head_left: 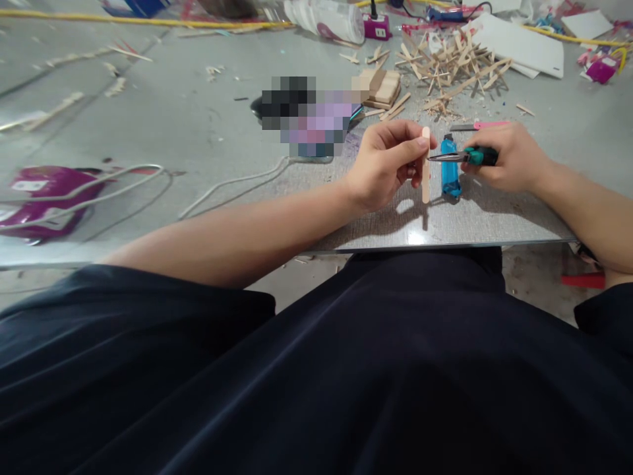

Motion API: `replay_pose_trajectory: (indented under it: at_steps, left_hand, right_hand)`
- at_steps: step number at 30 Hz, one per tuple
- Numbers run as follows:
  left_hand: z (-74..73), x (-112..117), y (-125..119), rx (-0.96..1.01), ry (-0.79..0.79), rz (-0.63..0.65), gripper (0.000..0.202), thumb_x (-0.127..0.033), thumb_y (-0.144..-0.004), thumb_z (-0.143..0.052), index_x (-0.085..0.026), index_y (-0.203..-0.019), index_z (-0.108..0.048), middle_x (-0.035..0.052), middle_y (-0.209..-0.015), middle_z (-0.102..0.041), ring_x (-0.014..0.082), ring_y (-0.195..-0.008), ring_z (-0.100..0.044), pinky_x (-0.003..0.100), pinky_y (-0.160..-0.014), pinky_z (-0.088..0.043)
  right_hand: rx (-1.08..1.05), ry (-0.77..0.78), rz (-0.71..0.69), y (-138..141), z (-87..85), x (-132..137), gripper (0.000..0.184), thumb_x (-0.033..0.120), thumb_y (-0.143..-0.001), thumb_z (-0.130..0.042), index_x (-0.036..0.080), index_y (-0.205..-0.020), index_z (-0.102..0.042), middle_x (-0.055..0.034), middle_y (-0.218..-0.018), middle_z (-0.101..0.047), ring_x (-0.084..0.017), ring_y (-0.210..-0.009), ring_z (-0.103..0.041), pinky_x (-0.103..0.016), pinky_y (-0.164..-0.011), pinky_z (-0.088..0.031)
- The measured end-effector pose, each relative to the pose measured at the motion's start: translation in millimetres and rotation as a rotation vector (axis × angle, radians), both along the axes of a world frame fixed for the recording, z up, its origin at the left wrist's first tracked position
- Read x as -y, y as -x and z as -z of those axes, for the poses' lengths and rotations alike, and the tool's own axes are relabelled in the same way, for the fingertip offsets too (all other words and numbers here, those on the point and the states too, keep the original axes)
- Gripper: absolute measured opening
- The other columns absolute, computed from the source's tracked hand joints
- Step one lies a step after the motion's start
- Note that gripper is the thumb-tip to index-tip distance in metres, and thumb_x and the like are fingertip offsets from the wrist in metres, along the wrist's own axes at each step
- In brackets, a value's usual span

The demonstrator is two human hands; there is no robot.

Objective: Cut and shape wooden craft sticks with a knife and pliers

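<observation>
Between the thumb and fingers of my left hand (386, 161) is a wooden craft stick (426, 185), held upright with rounded ends. My right hand (512, 157) is closed around the green and black handles of pliers (448, 158). The metal jaws of the pliers point left and reach the stick around its middle; whether they grip it I cannot tell. Under the pliers lies a blue packet-like object (450, 175) on the table. Just beyond my right hand, a pink-handled cutter (482, 126) rests flat.
A heap of craft stick pieces (455, 66) lies farther back, beside stacked wooden blocks (383, 89). A blurred phone (321, 122) trails a white cable (237, 177). Purple power blocks (54, 198) sit at the left. A clear plastic bottle (326, 20) lies at the back. The table edge (395, 249) runs before me.
</observation>
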State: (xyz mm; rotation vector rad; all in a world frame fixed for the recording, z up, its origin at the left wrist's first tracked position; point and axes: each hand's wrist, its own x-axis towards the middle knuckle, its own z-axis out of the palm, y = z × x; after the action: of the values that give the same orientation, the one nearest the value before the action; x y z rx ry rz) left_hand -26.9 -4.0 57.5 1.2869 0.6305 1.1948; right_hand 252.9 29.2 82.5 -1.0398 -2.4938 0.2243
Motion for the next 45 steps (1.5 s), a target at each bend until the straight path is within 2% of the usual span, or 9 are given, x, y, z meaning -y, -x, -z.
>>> replay_pose_trajectory:
  at_steps: [7,10,13,19,26,31,35,41,45]
  left_hand:
    - [3.5,-1.0,-1.6,0.008,-0.057,-0.025,0.023,-0.038,-0.091,-0.094,-0.023,-0.087,-0.077,-0.0039,-0.067,-0.065,0.0099,-0.052,-0.059,0.024,-0.049,-0.053]
    - [5.0,-2.1,-1.2,0.025,-0.092,-0.023,0.025,-0.042,-0.088,-0.095,-0.023,-0.087,-0.079,-0.0025,-0.068,-0.066,0.0111,-0.053,-0.061,0.026,-0.050,-0.055]
    - [5.3,-2.5,-1.1,-0.051,-0.087,-0.102,0.024,-0.040,-0.089,-0.094,-0.024,-0.087,-0.077,-0.0022,-0.069,-0.067,0.0114,-0.056,-0.063,0.025,-0.053,-0.056]
    - [6.1,-4.4,-0.3,-0.103,-0.112,-0.177,0.026,-0.036,-0.091,-0.095,-0.023,-0.084,-0.073,-0.0001,-0.075,-0.071,0.0108,-0.057,-0.064,0.025,-0.055,-0.058]
    - [6.1,-4.0,1.7,-0.151,-0.147,-0.200,0.033,-0.044,-0.089,-0.100,-0.024,-0.085,-0.074,-0.0015,-0.074,-0.071,0.0105,-0.060,-0.066,0.024,-0.057,-0.061]
    - [8.0,-5.5,2.0,-0.160,-0.157,-0.214,0.029,-0.041,-0.091,-0.098,-0.023,-0.084,-0.076,-0.0003,-0.077,-0.073,0.0108,-0.061,-0.068,0.025,-0.058,-0.061]
    - [8.6,-6.6,2.3,-0.163,-0.169,-0.216,0.027,-0.040,-0.093,-0.094,-0.025,-0.082,-0.075,0.0008,-0.079,-0.075,0.0124,-0.060,-0.067,0.029,-0.057,-0.060]
    - [5.4,-4.7,2.3,-0.169,-0.114,-0.220,0.028,-0.025,-0.095,-0.096,-0.021,-0.084,-0.070,0.0003,-0.081,-0.072,0.0113,-0.063,-0.071,0.025,-0.062,-0.061]
    - [4.6,-3.4,1.8,-0.180,-0.118,-0.219,0.026,-0.021,-0.096,-0.094,-0.021,-0.086,-0.070,0.0007,-0.085,-0.074,0.0125,-0.069,-0.075,0.025,-0.066,-0.063]
  right_hand:
    - [0.006,-0.022,-0.044,-1.0,1.6,-2.6,0.026,0.056,-0.098,-0.079,0.031,-0.095,-0.079,-0.0064,-0.084,-0.076,-0.031,-0.083,-0.067,-0.056,-0.097,-0.055]
    - [0.000,-0.016,-0.029,-0.6,2.2,-2.4,0.027,0.058,-0.098,-0.081,0.032,-0.094,-0.080,-0.0052,-0.083,-0.075,-0.031,-0.083,-0.067,-0.056,-0.094,-0.057]
    - [0.003,-0.015,-0.022,-0.8,1.9,-2.4,0.025,0.058,-0.099,-0.080,0.033,-0.092,-0.080,-0.0048,-0.082,-0.075,-0.030,-0.081,-0.065,-0.055,-0.090,-0.056]
    - [0.059,-0.073,0.016,-1.6,1.1,-3.3,0.027,0.055,-0.097,-0.078,0.029,-0.088,-0.075,-0.0074,-0.080,-0.071,-0.031,-0.081,-0.065,-0.049,-0.076,-0.046]
    - [0.084,-0.069,0.032,-0.4,-0.7,-0.2,0.025,0.052,-0.099,-0.077,0.030,-0.089,-0.069,-0.0085,-0.083,-0.072,-0.031,-0.087,-0.062,-0.048,-0.077,-0.041]
    - [0.111,-0.085,0.045,0.9,-2.0,0.5,0.027,0.049,-0.097,-0.077,0.027,-0.087,-0.065,-0.0093,-0.085,-0.071,-0.029,-0.083,-0.059,-0.046,-0.076,-0.036]
    - [0.134,-0.067,0.063,0.9,-4.3,1.6,0.024,0.047,-0.099,-0.078,0.028,-0.089,-0.066,-0.0098,-0.087,-0.072,-0.031,-0.086,-0.061,-0.047,-0.077,-0.039]
    - [0.101,-0.089,0.055,-2.1,-0.5,1.3,0.024,0.052,-0.102,-0.079,0.032,-0.091,-0.073,-0.0086,-0.085,-0.076,-0.034,-0.091,-0.067,-0.052,-0.076,-0.046]
    - [0.113,-0.093,0.087,-1.0,1.1,1.3,0.026,0.047,-0.099,-0.081,0.030,-0.085,-0.066,-0.0090,-0.081,-0.071,-0.034,-0.089,-0.064,-0.050,-0.075,-0.043]
